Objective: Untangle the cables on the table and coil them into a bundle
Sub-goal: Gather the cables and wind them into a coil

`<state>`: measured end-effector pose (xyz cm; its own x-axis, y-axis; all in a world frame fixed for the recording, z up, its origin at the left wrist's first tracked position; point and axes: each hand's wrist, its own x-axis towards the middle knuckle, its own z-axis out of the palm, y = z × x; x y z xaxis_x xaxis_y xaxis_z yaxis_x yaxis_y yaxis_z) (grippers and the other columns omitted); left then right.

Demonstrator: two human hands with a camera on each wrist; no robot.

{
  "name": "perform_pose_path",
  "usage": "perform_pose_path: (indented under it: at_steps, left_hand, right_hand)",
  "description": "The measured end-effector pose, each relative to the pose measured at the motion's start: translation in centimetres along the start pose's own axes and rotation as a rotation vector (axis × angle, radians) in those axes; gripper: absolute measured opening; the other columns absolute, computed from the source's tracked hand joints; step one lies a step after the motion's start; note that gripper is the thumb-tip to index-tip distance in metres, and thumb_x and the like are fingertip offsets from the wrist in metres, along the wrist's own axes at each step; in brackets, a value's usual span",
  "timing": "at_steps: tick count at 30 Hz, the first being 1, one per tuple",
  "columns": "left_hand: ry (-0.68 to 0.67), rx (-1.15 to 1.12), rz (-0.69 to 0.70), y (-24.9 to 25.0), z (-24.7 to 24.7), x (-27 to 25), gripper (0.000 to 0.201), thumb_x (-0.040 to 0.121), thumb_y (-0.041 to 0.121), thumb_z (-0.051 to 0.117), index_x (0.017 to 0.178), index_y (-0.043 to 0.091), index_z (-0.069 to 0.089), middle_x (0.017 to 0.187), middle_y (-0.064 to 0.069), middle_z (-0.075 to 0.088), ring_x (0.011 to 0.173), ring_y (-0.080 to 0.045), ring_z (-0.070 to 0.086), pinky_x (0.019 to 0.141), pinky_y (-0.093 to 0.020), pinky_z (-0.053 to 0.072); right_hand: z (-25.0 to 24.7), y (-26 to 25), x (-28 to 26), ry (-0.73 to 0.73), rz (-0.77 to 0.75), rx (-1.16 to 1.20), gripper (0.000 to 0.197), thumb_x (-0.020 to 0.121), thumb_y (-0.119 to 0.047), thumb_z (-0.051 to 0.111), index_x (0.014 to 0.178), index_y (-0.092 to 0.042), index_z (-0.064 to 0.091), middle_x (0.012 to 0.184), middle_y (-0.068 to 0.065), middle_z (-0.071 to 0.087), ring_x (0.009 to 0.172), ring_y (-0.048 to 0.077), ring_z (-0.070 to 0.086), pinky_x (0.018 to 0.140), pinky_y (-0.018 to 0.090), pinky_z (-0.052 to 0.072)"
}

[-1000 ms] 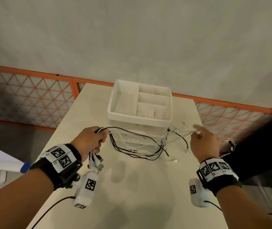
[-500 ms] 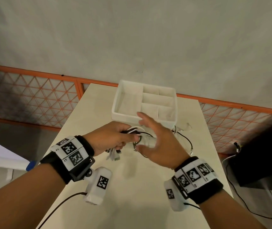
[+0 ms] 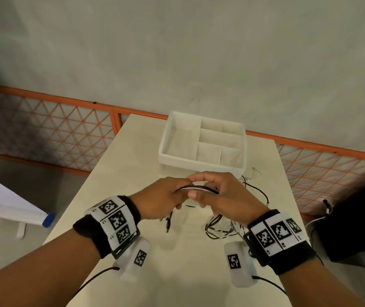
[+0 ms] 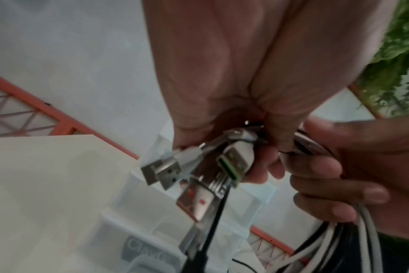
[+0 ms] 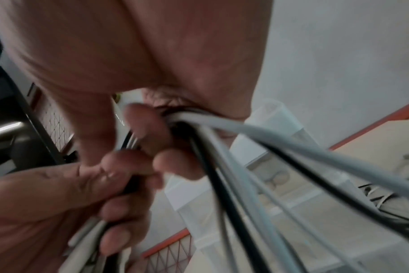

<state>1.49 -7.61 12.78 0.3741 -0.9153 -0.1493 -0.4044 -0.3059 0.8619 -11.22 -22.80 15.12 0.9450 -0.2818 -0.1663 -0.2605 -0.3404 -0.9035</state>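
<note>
Left hand (image 3: 161, 197) and right hand (image 3: 226, 196) meet knuckles-up, both clenched around thin black-and-white cables (image 3: 199, 189). Metal USB plugs (image 4: 199, 171) jut from the left fist toward 7 o'clock.

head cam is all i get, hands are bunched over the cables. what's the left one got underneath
Observer: The left wrist view shows the left hand gripping a cluster of USB plugs that stick out below its fingers.
Operator: all the same plug
Observer: No. One has a green insert; another shows red marks.
Operator: and the right hand, really holding or just touching
Observer: Holding. In the right wrist view the right hand has its fingers curled round several white and black cables, which fan out from its grip towards the white organizer box.
</note>
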Motion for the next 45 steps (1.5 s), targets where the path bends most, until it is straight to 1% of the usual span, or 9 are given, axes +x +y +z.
perform_pose_path:
  at_steps: [2, 6, 11, 16, 21, 26, 30, 35, 45]
  left_hand:
    - [0.007, -0.080, 0.027, 0.4, -0.1, 0.3, 0.016, 0.097, 0.036, 0.057, 0.105, 0.026, 0.067, 0.076, 0.004, 0.064, 0.065, -0.015, 0.058, 0.062, -0.035, 0.051]
    - [0.025, -0.243, -0.047, -1.1, -0.1, 0.2, 0.043, 0.071, 0.040, 0.082, 0.109, 0.024, 0.068, 0.102, -0.005, 0.071, 0.092, -0.022, 0.067, 0.090, -0.040, 0.054]
    - [0.065, -0.556, -0.126, -1.8, 0.6, 0.0, 0.037, 0.077, 0.007, 0.076, 0.113, 0.012, 0.068, 0.086, -0.007, 0.066, 0.076, -0.023, 0.066, 0.077, -0.042, 0.058]
    - [0.034, -0.020, -0.052, 0.3, -0.3, 0.6, 0.042, 0.083, 0.001, 0.065, 0.119, 0.021, 0.058, 0.094, 0.005, 0.065, 0.061, 0.002, 0.055, 0.058, -0.015, 0.042]
    - [0.000, 0.027, -0.013, 1.3, -0.9, 0.6, 0.057, 0.081, 0.003, 0.068, 0.131, 0.026, 0.052, 0.109, 0.003, 0.066, 0.094, -0.017, 0.065, 0.076, -0.030, 0.055]
    - [-0.051, -0.460, -0.031, 0.4, -0.6, 0.3, 0.082, 0.070, 0.020, 0.079, 0.142, 0.033, 0.042, 0.123, -0.007, 0.065, 0.108, -0.022, 0.064, 0.090, -0.036, 0.054]
    - [0.048, -0.872, -0.169, 0.0, -0.1, 0.3, 0.086, 0.064, 0.075, 0.071, 0.133, 0.025, 0.054, 0.124, -0.006, 0.068, 0.120, -0.026, 0.062, 0.103, -0.054, 0.048]
    - [0.068, -1.081, -0.227, 1.9, 0.7, 0.6, 0.081, 0.087, 0.072, 0.037, 0.113, 0.000, 0.064, 0.106, -0.023, 0.071, 0.097, -0.037, 0.070, 0.087, -0.051, 0.058]
    - [0.238, -0.814, -0.238, 3.6, 1.5, 1.4, 0.035, 0.104, 0.038, 0.040, 0.102, 0.008, 0.057, 0.072, -0.013, 0.066, 0.061, -0.024, 0.064, 0.065, -0.037, 0.057]
  right_hand:
    - [-0.2, 0.2, 0.2, 0.100, -0.032, 0.092, 0.019, 0.092, -0.015, 0.071, 0.111, -0.016, 0.074, 0.055, -0.010, 0.060, 0.046, 0.002, 0.049, 0.047, 0.012, 0.039]
    - [-1.2, 0.7, -0.4, 0.201, -0.074, 0.338, 0.014, 0.092, -0.009, 0.069, 0.103, -0.008, 0.077, 0.056, 0.001, 0.051, 0.049, 0.011, 0.039, 0.048, 0.025, 0.030]
    - [-2.3, 0.6, -1.6, 0.141, -0.015, 0.316, 0.015, 0.093, -0.012, 0.068, 0.107, -0.013, 0.075, 0.069, 0.011, 0.068, 0.051, 0.014, 0.045, 0.053, 0.031, 0.038]
    - [-2.2, 0.5, -1.8, -0.025, 0.095, 0.168, 0.013, 0.095, -0.013, 0.066, 0.107, -0.011, 0.071, 0.081, 0.013, 0.076, 0.048, 0.020, 0.034, 0.040, 0.021, 0.030]
    - [-1.7, 0.6, -1.6, -0.045, 0.107, 0.138, 0.013, 0.095, -0.011, 0.067, 0.107, -0.011, 0.070, 0.086, 0.011, 0.078, 0.049, 0.021, 0.037, 0.041, 0.021, 0.032]
    - [-1.7, 0.6, -1.7, 0.015, 0.009, 0.153, 0.014, 0.093, -0.014, 0.070, 0.106, -0.010, 0.071, 0.080, 0.007, 0.076, 0.048, 0.013, 0.044, 0.045, 0.019, 0.038]
    - [-2.0, 0.5, -2.0, 0.009, -0.042, 0.262, 0.023, 0.088, -0.019, 0.071, 0.109, -0.010, 0.070, 0.080, 0.008, 0.075, 0.046, 0.012, 0.043, 0.042, 0.017, 0.035]
    - [-1.2, 0.7, -1.7, -0.008, 0.002, 0.188, 0.024, 0.089, -0.018, 0.073, 0.112, -0.014, 0.068, 0.084, 0.001, 0.076, 0.046, 0.016, 0.041, 0.042, 0.019, 0.037]
    - [0.0, 0.5, -1.0, 0.153, 0.022, 0.158, 0.025, 0.092, -0.029, 0.072, 0.090, -0.006, 0.062, 0.065, 0.007, 0.070, 0.043, 0.019, 0.038, 0.042, 0.024, 0.031]
